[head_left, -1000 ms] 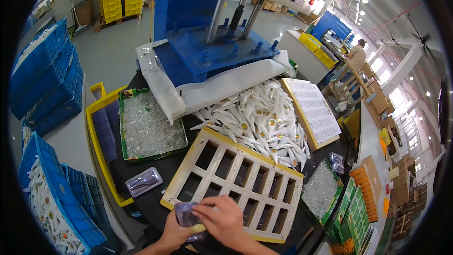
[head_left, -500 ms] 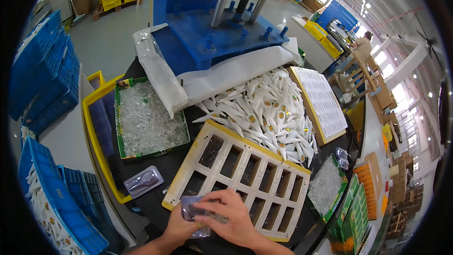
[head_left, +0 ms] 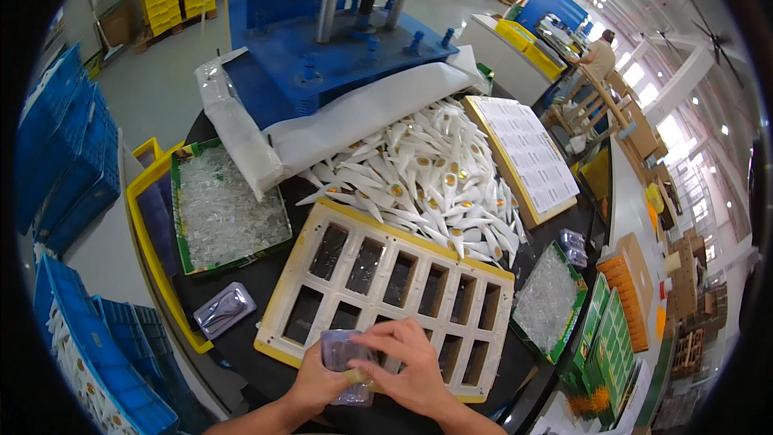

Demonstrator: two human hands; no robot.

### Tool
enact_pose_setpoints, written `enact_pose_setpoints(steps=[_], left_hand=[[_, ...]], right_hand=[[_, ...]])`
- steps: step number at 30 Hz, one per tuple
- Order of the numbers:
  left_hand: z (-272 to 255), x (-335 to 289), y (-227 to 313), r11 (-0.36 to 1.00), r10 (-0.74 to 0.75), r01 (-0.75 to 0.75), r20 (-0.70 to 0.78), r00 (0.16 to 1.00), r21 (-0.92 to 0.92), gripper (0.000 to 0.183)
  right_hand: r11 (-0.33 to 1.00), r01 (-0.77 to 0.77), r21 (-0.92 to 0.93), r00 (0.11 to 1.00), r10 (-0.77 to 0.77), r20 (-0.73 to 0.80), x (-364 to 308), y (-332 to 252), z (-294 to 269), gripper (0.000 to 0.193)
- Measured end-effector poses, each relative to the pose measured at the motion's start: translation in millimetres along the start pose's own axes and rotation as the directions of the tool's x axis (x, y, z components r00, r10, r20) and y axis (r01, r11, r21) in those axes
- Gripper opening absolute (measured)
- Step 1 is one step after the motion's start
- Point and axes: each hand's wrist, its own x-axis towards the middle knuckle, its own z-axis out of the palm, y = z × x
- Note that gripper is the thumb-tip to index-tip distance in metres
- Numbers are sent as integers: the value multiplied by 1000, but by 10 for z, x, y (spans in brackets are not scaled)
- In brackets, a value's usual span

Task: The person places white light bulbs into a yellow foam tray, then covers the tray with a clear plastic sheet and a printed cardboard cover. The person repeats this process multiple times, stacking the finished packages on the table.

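Observation:
My left hand grips a stack of clear plastic blister shells over the near edge of a white frame with a yellow border. My right hand is bent round the right side of the shells, its thumb and fingertips on their edge. Two rows of rectangular openings run through the frame, and a clear film-like piece shows in some upper-left ones. Both hands cover part of the lower row. Beyond the frame lies a heap of white, pointed plastic pieces with shiny gold-orange ovals.
Green-edged boxes of small clear pieces stand left and right. A filled blister pack lies on the left. Behind the heap rises a blue press. Printed sheets lie on a board. Blue crates flank the bench; a person stands far off.
The whole view has shifted, so the bench things appear farther left and higher. Both hands still hold the blister shells, which are turned slightly more upright.

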Motion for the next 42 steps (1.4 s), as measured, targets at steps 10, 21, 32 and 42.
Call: enact_pose_setpoints(steps=[10,21,32,42], left_hand=[[111,45,-1,950,-129,154,107,986,-271,60],[144,-20,-7,941,-140,177,144,980,-289,37],[164,-46,-148,931,281,-294,90,955,215,57],[-31,-40,-52,920,-26,29,14,1000,-391,48]], right_hand=[[990,-131,61,991,133,-28,145,245,-89,21],[942,-185,280,948,246,-201,-385,98,-108,12],[950,-252,186,937,287,-198,-553,57,80,19],[736,-381,560,899,436,39,224,698,-200,12]])
